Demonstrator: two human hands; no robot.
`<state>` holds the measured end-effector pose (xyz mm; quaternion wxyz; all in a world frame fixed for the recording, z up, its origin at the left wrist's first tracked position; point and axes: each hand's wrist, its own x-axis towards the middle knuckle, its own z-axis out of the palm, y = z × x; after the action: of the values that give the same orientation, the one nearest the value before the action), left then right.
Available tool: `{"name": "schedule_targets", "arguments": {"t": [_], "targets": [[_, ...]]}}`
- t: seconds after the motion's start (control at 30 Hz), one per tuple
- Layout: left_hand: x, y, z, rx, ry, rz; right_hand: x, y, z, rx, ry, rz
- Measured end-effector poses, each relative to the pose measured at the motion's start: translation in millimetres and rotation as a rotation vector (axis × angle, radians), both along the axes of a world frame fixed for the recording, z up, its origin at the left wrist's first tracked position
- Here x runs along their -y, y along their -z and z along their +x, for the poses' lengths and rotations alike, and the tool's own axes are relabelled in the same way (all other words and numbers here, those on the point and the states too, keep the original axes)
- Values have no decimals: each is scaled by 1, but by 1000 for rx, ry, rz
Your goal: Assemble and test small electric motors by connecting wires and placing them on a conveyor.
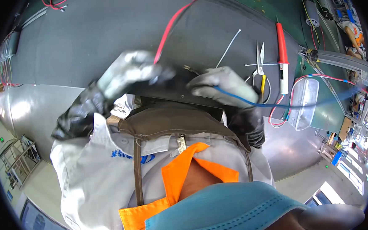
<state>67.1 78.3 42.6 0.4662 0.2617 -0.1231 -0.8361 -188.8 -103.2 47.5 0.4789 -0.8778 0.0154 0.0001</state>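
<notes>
Both my hands wear grey-white work gloves and are held over the near edge of a dark worktable. A red wire [168,29] runs down from the far side of the table into my left hand [133,71], which is closed on it; motion blurs its fingertips. My right hand [222,86], also closed, has a blue wire [250,102] coming from its fingers and trailing off to the right. A small wire tip [191,69] shows between the two hands; which wire it belongs to I cannot tell.
Right of my right hand lie scissors [259,68], a white cable tie [229,48], and a red-and-white pointed tool [282,54] with a red cord. Farther right are a pale tray [304,101] and a metal frame [340,59]. Dark cylinders with wires [12,45] stand at far left.
</notes>
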Motion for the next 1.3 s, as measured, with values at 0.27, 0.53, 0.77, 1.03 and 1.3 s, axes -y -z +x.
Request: {"name": "schedule_targets", "arguments": {"t": [0.27, 0.53, 0.77, 1.03, 1.3], "targets": [[86, -18, -77, 391, -456, -173, -54, -30, -24, 258, 803, 343], [100, -21, -98, 419, -515, -187, -51, 2, -18, 398, 934, -46], [110, -20, -110, 398, -514, -108, -49, 12, -16, 451, 956, -299], [105, -19, -112, 460, -511, -88, -47, 15, -19, 454, 967, -429], [105, -16, -113, 448, -557, -48, -57, 8, -22, 308, 1039, -228]]}}
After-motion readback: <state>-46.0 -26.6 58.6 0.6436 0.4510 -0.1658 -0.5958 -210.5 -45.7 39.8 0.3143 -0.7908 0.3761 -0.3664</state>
